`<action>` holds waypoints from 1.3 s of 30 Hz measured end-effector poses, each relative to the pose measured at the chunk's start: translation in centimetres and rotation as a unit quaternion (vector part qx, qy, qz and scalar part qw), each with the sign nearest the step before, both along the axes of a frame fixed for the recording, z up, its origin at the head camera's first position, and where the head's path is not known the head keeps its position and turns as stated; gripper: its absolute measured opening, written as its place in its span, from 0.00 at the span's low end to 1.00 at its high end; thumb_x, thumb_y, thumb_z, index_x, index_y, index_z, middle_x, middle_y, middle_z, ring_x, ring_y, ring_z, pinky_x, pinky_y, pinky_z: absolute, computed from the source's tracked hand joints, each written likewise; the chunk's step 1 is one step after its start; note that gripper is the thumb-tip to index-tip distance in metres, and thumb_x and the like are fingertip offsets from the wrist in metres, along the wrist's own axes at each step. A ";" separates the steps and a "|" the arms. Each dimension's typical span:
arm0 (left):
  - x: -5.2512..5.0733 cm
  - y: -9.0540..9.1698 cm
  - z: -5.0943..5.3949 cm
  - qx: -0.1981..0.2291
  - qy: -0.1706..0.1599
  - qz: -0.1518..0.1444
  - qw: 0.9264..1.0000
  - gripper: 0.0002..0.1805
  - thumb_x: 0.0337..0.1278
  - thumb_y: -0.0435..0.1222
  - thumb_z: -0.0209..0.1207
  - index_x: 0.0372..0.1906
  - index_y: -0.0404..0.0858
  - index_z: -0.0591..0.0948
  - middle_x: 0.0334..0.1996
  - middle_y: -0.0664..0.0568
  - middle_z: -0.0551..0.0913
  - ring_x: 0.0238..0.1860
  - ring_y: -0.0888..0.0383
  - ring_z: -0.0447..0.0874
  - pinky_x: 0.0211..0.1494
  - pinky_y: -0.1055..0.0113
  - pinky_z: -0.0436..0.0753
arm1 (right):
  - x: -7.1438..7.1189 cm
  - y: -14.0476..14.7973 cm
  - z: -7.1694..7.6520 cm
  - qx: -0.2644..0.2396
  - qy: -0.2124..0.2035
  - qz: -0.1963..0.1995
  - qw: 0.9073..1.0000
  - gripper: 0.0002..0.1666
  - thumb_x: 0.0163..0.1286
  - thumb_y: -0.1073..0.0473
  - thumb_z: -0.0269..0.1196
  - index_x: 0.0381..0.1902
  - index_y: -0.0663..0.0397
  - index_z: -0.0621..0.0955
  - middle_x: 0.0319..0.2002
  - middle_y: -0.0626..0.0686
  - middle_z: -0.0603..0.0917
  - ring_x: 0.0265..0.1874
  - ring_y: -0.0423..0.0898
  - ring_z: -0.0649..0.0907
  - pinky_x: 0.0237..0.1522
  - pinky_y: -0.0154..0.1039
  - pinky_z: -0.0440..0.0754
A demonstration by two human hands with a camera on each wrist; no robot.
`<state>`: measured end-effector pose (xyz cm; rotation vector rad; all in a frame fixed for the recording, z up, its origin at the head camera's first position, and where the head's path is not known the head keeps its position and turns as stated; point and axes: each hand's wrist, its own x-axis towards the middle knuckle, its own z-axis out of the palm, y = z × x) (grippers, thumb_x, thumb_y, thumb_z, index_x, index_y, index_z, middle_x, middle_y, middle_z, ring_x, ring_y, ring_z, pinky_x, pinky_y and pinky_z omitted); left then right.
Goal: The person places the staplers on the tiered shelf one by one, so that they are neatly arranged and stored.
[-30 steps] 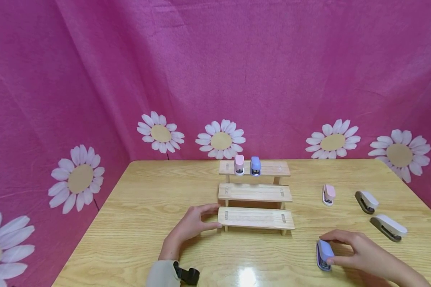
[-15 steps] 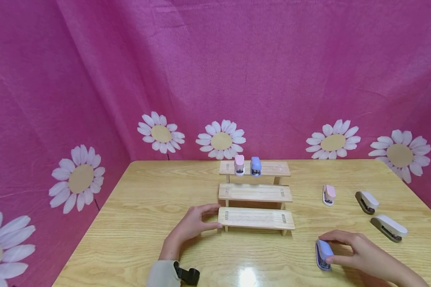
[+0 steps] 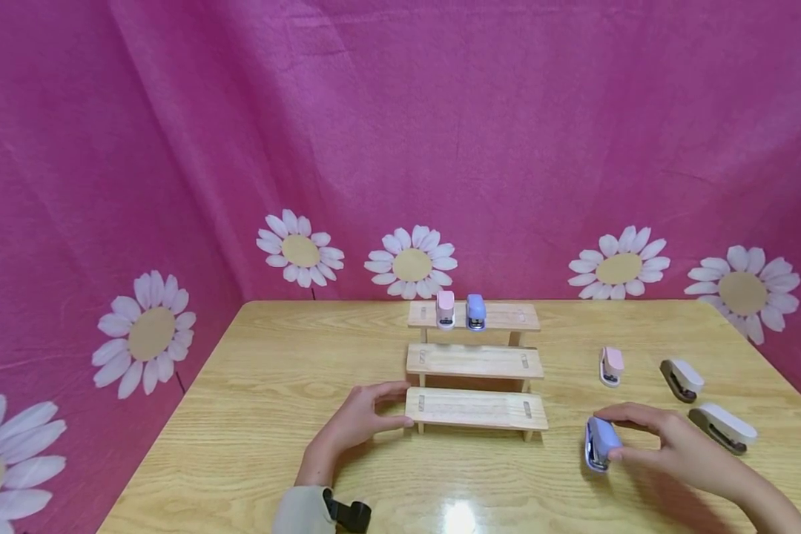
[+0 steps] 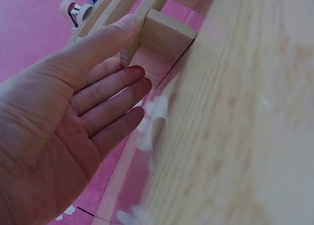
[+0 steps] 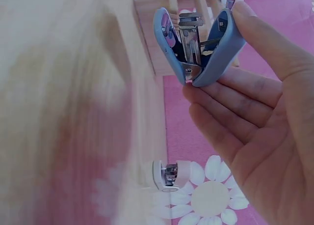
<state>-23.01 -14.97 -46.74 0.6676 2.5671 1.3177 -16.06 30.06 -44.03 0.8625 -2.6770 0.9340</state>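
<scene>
My right hand point(image 3: 681, 445) pinches a blue stapler point(image 3: 601, 443) between thumb and fingers, just above the table. In the right wrist view this stapler point(image 5: 198, 50) shows its metal staple channel. At the lowest step of a three-tier wooden stand point(image 3: 474, 409), my left hand point(image 3: 357, 419) holds the left end, thumb at the front corner and fingers at the back one. The left wrist view has the thumb on the board's end point(image 4: 128, 50), the other fingers extended. A pink stapler point(image 3: 445, 310) and another blue stapler point(image 3: 476, 311) stand on the top step.
On the right of the table point(image 3: 274, 356) lie a second pink stapler point(image 3: 611, 366) and two white-and-dark staplers, one farther back point(image 3: 682, 380) and one nearer point(image 3: 722, 427). A magenta cloth point(image 3: 494, 148) with daisies hangs behind the table and along its sides.
My right hand has lifted the blue stapler off the table, and it now sits slightly higher in view. The left hand keeps its place at the stand.
</scene>
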 end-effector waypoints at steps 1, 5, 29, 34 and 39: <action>0.0 0.0 0.0 0.000 0.000 0.000 1.000 0.35 0.54 0.47 0.69 0.66 0.38 0.74 0.60 0.46 0.82 0.63 0.50 0.79 0.71 0.48 0.72 | -0.1 0.0 0.2 0.000 -0.001 0.001 1.000 0.25 0.56 0.61 0.73 0.53 0.50 0.82 0.49 0.35 0.85 0.51 0.20 0.77 0.48 0.11 0.72; 0.0 0.0 -0.1 -0.002 0.003 0.001 1.000 0.36 0.53 0.47 0.69 0.66 0.38 0.75 0.60 0.46 0.82 0.63 0.50 0.79 0.72 0.48 0.71 | -0.6 -0.2 1.1 0.005 0.004 -0.006 1.000 0.26 0.57 0.60 0.73 0.55 0.47 0.81 0.49 0.36 0.85 0.52 0.18 0.76 0.47 0.12 0.72; 0.0 -0.2 0.2 -0.001 0.007 0.003 1.000 0.34 0.53 0.46 0.69 0.65 0.38 0.76 0.59 0.46 0.82 0.62 0.51 0.81 0.71 0.49 0.72 | -7.1 -2.6 6.0 -0.002 0.062 -0.002 0.998 0.27 0.59 0.63 0.71 0.58 0.50 0.81 0.53 0.48 0.85 0.54 0.18 0.73 0.53 0.11 0.70; 0.0 -0.2 0.1 0.002 0.011 0.003 1.000 0.34 0.53 0.45 0.70 0.65 0.38 0.76 0.58 0.46 0.83 0.61 0.51 0.81 0.71 0.50 0.73 | -8.6 -3.8 6.9 0.007 0.077 0.004 0.997 0.27 0.60 0.61 0.71 0.59 0.53 0.80 0.54 0.58 0.85 0.55 0.15 0.70 0.56 0.09 0.66; 0.0 -0.1 0.2 0.001 0.012 0.001 1.000 0.35 0.52 0.46 0.70 0.65 0.38 0.75 0.58 0.46 0.83 0.61 0.51 0.81 0.71 0.51 0.73 | -9.4 -4.8 7.6 0.006 0.079 0.004 0.997 0.27 0.60 0.59 0.71 0.58 0.53 0.81 0.53 0.57 0.86 0.55 0.16 0.71 0.55 0.10 0.67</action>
